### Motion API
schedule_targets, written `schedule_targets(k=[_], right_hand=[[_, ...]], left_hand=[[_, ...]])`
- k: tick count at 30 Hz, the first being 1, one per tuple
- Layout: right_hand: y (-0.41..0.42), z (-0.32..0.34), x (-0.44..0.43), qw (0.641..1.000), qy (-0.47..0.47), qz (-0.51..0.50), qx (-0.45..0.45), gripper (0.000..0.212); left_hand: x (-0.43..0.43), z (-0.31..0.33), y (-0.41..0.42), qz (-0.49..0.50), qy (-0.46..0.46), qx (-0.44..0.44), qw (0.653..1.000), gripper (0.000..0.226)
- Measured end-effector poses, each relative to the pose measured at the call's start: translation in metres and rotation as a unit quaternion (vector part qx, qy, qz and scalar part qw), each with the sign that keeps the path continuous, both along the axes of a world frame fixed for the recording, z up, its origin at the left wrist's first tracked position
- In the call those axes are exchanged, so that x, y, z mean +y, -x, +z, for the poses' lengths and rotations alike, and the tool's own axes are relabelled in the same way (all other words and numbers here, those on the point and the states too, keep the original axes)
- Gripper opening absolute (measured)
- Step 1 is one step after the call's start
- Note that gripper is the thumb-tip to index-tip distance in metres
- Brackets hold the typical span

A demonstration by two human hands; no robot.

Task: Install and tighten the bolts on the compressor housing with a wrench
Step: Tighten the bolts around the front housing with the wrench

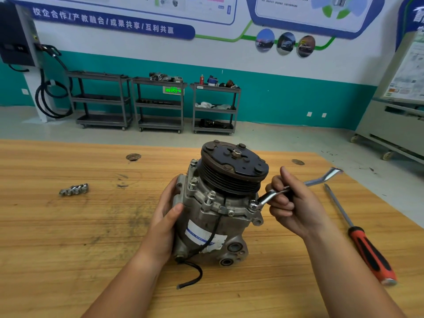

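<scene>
A grey compressor (213, 216) with a black pulley on top stands upright in the middle of the wooden table (68, 237). My left hand (166, 216) grips its left side. My right hand (291, 203) holds a chrome ring wrench (321, 179) by the shank. The wrench's ring end sits over a bolt (253, 205) at the housing's right flange. Other bolts (210, 196) stand along the flange on the front and left. A black wire hangs from the housing's lower left.
Several loose bolts (74, 189) lie in a row on the table at the left. A screwdriver (360, 235) with an orange and black handle lies on the right, near the table's edge. Grey trolleys (158, 104) stand by the far wall.
</scene>
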State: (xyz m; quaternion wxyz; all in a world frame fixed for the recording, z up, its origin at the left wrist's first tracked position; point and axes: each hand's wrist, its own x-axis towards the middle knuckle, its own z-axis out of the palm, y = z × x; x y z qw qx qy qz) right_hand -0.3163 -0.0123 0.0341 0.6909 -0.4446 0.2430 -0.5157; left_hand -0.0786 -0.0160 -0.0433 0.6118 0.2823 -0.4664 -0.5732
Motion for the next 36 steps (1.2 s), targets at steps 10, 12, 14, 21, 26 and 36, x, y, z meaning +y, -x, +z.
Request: schedule_targets(k=[10,12,14,21,26,36], right_hand=[[0.000,0.006,0.007,0.998,0.016,-0.011,0.054,0.043],[-0.003,0.002,0.017,0.994,0.038,-0.080,0.058,0.047],[-0.008,-0.002,0.032,0.982,0.062,-0.169,0.060,0.045],[-0.042,-0.010,0.099,0.889,0.147,-0.384,0.203,0.014],[-0.067,-0.015,0.125,0.892,0.166,-0.362,0.216,0.037],[-0.079,-0.020,0.128,0.888,0.239,-0.356,0.165,0.074]], left_hand=[[0.000,0.000,0.001,0.005,0.006,0.011,1.000,0.113],[0.000,0.000,0.000,0.006,0.005,0.013,1.000,0.111],[0.000,0.000,0.000,0.008,0.005,0.012,1.000,0.109],[0.001,0.002,0.001,0.007,0.010,0.004,1.000,0.115],[0.002,0.002,0.001,-0.001,0.010,-0.001,1.000,0.114],[0.000,0.000,0.001,0.001,0.011,0.008,1.000,0.114]])
